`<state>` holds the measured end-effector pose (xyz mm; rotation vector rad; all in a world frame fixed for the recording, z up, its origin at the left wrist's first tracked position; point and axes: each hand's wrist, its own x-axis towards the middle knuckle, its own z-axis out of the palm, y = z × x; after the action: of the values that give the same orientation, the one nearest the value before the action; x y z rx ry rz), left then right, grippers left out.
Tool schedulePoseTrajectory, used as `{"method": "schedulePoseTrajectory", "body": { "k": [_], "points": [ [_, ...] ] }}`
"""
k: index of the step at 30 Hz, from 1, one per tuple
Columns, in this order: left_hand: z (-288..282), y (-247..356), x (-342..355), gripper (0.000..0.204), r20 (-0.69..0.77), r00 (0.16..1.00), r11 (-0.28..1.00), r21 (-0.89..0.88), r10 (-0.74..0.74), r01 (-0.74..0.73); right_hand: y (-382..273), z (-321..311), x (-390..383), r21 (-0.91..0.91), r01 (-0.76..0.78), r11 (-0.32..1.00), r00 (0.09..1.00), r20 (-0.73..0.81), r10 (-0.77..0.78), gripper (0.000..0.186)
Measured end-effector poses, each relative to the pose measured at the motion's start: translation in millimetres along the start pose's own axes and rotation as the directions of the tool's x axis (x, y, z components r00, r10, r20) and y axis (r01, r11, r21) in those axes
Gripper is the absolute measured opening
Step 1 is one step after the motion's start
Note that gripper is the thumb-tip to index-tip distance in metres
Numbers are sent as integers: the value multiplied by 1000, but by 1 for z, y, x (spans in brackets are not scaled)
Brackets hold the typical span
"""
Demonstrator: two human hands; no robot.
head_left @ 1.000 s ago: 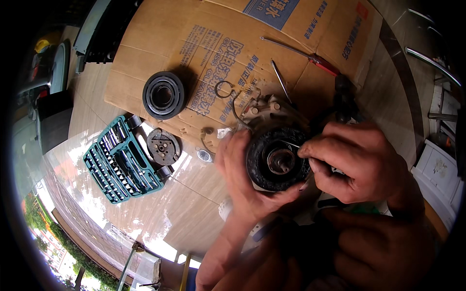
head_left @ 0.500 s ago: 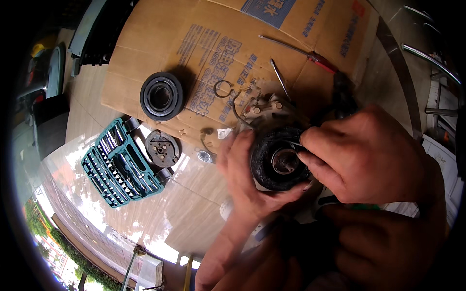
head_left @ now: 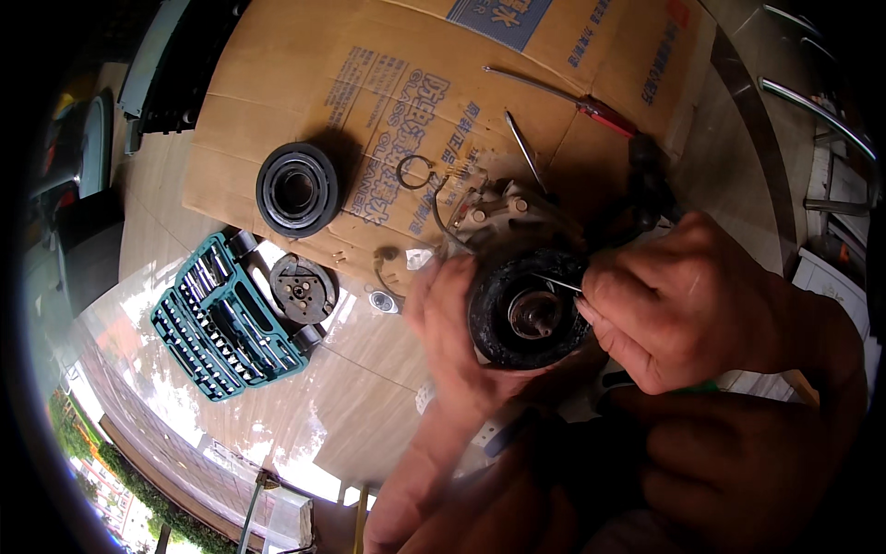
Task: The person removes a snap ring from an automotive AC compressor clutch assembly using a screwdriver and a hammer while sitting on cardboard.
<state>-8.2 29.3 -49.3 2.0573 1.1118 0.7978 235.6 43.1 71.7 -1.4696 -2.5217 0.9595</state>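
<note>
A compressor with a cast metal body [head_left: 503, 208] rests at the cardboard's near edge, its round black coil ring [head_left: 486, 323] facing me. My left hand [head_left: 452, 337] is wrapped round the ring's left and lower side, its thumb mostly hidden. Between thumb and fingertips, my right hand [head_left: 669, 305] pinches a thin metal pick [head_left: 560, 283]. The pick's tip reaches into the ring, just above the worn central shaft [head_left: 535, 317]. Whether the tip touches anything I cannot tell.
A black pulley [head_left: 277, 208] and an open snap ring [head_left: 415, 187] lie on the cardboard [head_left: 268, 83]. Left of me are a round clutch plate [head_left: 305, 291] and an open teal socket set [head_left: 268, 365]. Farther off lie a red-handled screwdriver [head_left: 604, 114] and a slim metal tool [head_left: 524, 148].
My right hand has drawn back slightly, and more of the pick's length now shows inside the ring. The whole view has shifted a little; the left hand keeps its hold.
</note>
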Motion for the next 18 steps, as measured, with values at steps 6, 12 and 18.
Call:
{"method": "schedulePoseTrajectory", "body": {
  "k": [6,12,18],
  "points": [
    [-1,0,-2,105,41,999,1000,-16,-22,23,-3,3,-6,-149,83,985,996,31,-80,16],
    [3,1,-2,105,32,999,998,-49,-29,31,-7,5,-10,-303,147,942,989,21,-148,16],
    [9,-5,-4,103,-38,999,1000,-1,3,-3,-10,21,-9,-360,137,923,986,-39,-162,19]
  ]
}}
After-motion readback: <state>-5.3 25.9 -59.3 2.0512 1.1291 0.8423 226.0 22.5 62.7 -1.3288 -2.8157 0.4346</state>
